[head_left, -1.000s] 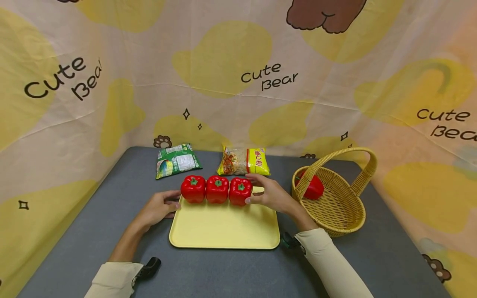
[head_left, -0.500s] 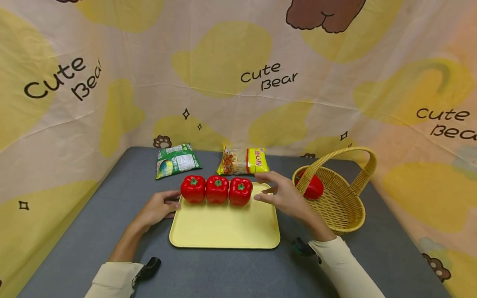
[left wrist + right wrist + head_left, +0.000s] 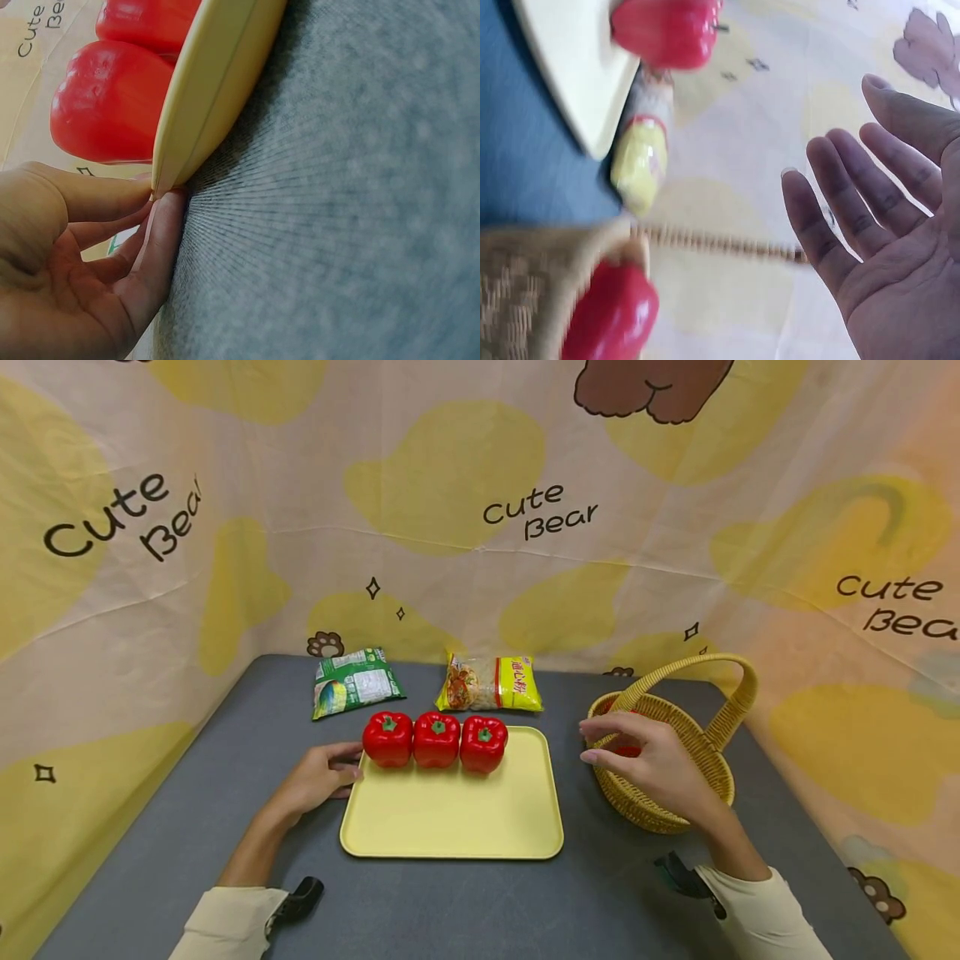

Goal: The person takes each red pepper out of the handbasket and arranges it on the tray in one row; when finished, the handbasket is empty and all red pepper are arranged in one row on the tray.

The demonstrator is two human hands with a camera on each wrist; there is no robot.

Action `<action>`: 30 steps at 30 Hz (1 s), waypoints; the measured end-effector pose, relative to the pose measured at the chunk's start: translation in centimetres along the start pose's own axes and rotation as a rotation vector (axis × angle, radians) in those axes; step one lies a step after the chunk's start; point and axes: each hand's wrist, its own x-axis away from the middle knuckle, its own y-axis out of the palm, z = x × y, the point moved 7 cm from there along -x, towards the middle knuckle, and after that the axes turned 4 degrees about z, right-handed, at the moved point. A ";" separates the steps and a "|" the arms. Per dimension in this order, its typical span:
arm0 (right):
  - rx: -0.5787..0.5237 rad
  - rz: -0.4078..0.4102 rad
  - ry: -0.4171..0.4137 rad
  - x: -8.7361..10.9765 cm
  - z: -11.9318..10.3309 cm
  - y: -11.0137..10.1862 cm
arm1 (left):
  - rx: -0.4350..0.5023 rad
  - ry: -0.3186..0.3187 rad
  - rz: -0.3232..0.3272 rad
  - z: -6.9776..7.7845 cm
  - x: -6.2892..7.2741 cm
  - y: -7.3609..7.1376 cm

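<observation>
Three red bell peppers, a left one [image 3: 387, 743], a middle one [image 3: 436, 743] and a right one [image 3: 483, 747], stand in a row along the far edge of a yellow tray [image 3: 450, 818]. My left hand [image 3: 318, 779] pinches the tray's left rim, thumb above and fingers beneath, as the left wrist view shows. Above the near left side of a wicker basket [image 3: 633, 802], my right hand [image 3: 652, 764] holds nothing, its fingers spread and relaxed. Another red bell pepper [image 3: 619, 315] lies inside the basket, mostly hidden by this hand in the head view.
Behind the tray lie a green snack packet [image 3: 358, 683] and a yellow, partly clear food packet [image 3: 490, 683]. The basket's tall handle [image 3: 742, 697] arches over its opening. A patterned cloth [image 3: 450, 485] hangs round the grey table [image 3: 450, 910].
My right hand has let go of the right-hand bell pepper and moved right, from the tray to the basket. The left hand and the peppers on the tray stay in place.
</observation>
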 end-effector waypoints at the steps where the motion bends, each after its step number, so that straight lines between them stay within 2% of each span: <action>1: 0.009 0.007 0.008 0.2 0.3 -0.6 | -0.001 -0.001 0.000 0.0 0.0 0.0; 8: 0.025 0.017 0.143 1.3 3.0 -4.5 | -0.002 0.006 -0.001 0.0 -0.1 -0.1; 14: 0.036 -0.014 0.246 0.6 6.1 -6.6 | 0.002 0.009 -0.005 -0.1 -0.2 -0.1; 18: 0.044 -0.041 0.322 -0.1 8.4 -7.4 | 0.001 -0.004 -0.002 -0.3 -0.3 -0.1; 25: 0.033 -0.106 0.351 -1.5 11.1 -7.8 | -0.007 -0.001 -0.005 -0.1 -0.1 -0.1; 30: 0.115 -0.157 0.382 -2.4 12.6 -7.8 | -0.007 -0.002 -0.003 -0.1 -0.2 -0.1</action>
